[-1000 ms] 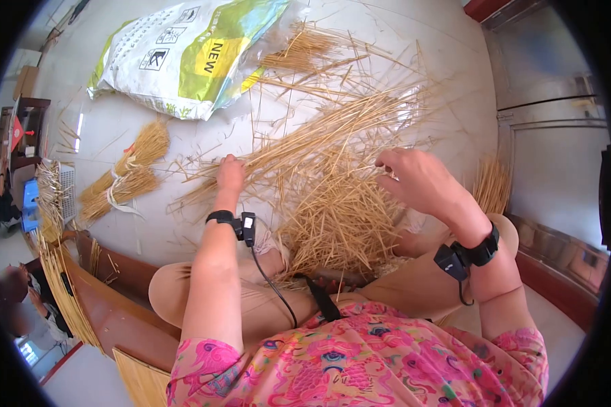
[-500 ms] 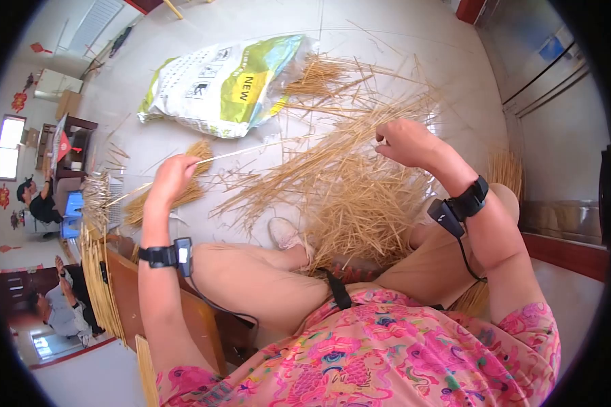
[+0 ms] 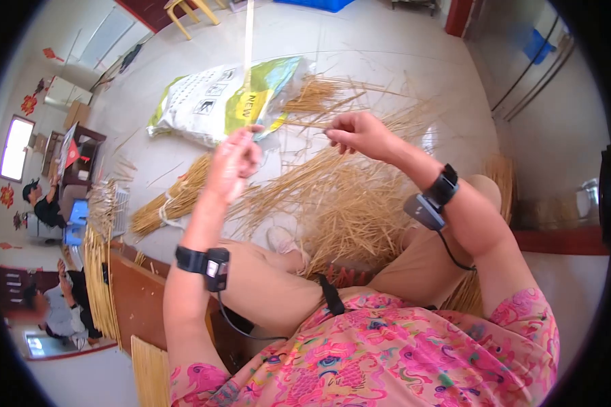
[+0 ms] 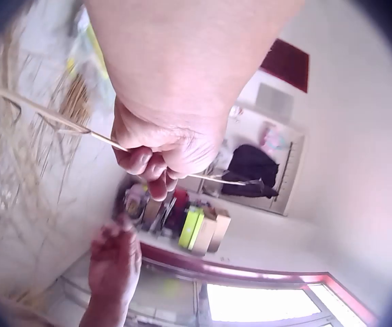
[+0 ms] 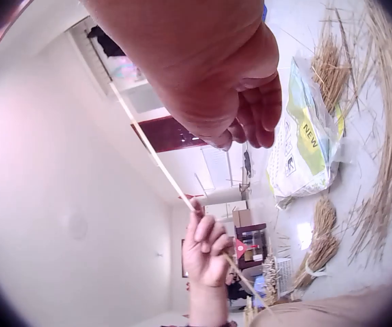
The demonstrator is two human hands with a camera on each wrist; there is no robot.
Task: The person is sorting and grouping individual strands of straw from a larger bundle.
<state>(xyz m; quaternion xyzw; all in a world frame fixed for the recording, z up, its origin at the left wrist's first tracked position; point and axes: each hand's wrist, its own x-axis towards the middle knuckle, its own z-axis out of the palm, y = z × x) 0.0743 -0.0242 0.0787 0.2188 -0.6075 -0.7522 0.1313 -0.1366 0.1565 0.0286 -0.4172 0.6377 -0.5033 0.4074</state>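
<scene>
My left hand [image 3: 231,166] is raised in front of me and grips a long pale straw stalk [image 3: 249,41]. The stalk sticks out on both sides of the fist, as the left wrist view shows, and its long end points away and up in the head view. To the right, my right hand [image 3: 366,136] hovers over the straw with its fingers loosely bent and nothing visible in them. Below both hands a loose heap of cut straw [image 3: 353,217] lies on the floor between my feet, with longer stalks [image 3: 278,178] spread to its left.
A white and green sack [image 3: 204,102] lies beyond the hands, straw [image 3: 312,95] spilling at its mouth. At left rests a tied straw bundle [image 3: 176,197]. A wooden bench [image 3: 139,292] stands beside my left leg, a metal cabinet [image 3: 543,136] at right. Two people sit far left.
My left hand went from the spread straw out to the left with a stalk, then back toward the middle, swinging the stalk upright. The right hand moved left and away from me.
</scene>
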